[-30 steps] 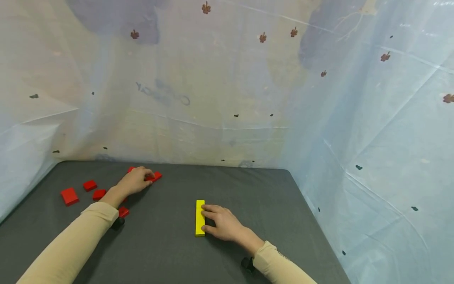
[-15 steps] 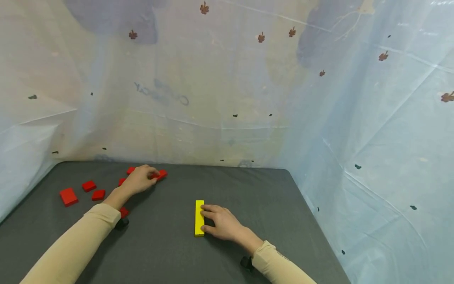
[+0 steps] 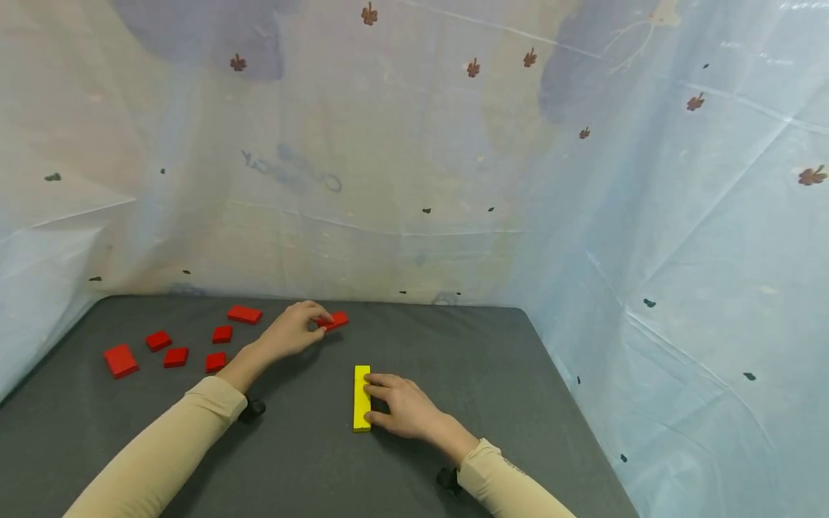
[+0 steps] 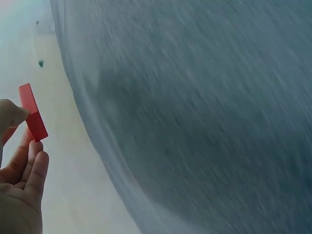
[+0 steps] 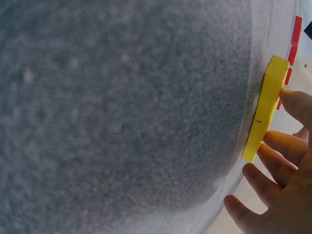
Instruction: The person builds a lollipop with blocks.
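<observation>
Red block (image 3: 338,319) pinched in the left hand (image 3: 294,332) has moved a fair bit right since a second ago, along the far side of the table (image 3: 518,381). Left thumb and fingers have it by one end, though I can't tell if it's fully off the table. Nearer and a bit right of it, the yellow block (image 3: 360,399) is pretty much where it was, long way pointing near to far. Right hand (image 3: 408,408) isn't gripping it, just loose, spread fingers touching its right side. Over on the left, six other red pieces (image 3: 121,361) lie scattered, all apart from each other. Past the far edge hangs a pale plastic sheet (image 3: 388,158) with brown leaf prints.
</observation>
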`<state>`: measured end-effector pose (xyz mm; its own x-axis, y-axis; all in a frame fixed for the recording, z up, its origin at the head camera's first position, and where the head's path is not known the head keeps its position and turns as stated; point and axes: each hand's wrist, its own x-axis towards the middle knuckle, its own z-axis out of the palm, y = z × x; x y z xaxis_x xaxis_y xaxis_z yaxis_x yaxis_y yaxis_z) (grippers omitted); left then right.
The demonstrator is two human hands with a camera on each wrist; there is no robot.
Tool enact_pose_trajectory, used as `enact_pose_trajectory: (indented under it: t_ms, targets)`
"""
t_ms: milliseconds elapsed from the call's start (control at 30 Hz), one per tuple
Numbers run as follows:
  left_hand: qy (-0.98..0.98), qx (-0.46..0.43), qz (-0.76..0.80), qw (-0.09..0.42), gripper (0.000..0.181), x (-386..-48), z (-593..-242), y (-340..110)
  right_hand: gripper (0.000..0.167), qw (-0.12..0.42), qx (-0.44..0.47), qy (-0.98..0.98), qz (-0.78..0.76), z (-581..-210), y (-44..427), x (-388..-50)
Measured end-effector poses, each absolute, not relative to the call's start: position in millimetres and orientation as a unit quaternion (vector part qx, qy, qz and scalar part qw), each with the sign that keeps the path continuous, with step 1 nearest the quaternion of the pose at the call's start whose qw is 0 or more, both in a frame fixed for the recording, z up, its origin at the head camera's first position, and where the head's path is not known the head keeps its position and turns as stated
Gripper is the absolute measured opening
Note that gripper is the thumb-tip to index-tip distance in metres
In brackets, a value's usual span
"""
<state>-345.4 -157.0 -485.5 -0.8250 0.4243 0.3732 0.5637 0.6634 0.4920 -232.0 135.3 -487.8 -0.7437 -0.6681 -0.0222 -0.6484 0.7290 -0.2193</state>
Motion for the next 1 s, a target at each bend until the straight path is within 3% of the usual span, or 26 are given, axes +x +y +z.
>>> enact_pose_trajectory:
  t_ms: [400, 1000]
  targets:
    - [-0.897, -0.316, -0.297, 0.083, 0.018, -338.0, -486.9, -120.9, 0.055, 0.047, -0.352, 0.93, -0.096, -487.9, 134.3, -232.3]
    - [-0.899, -0.358, -0.25, 0.019, 0.019, -332.3, -499.8, -104.9, 0.055, 0.036, -0.362, 0.927, -0.096, -487.4, 135.7, -232.1]
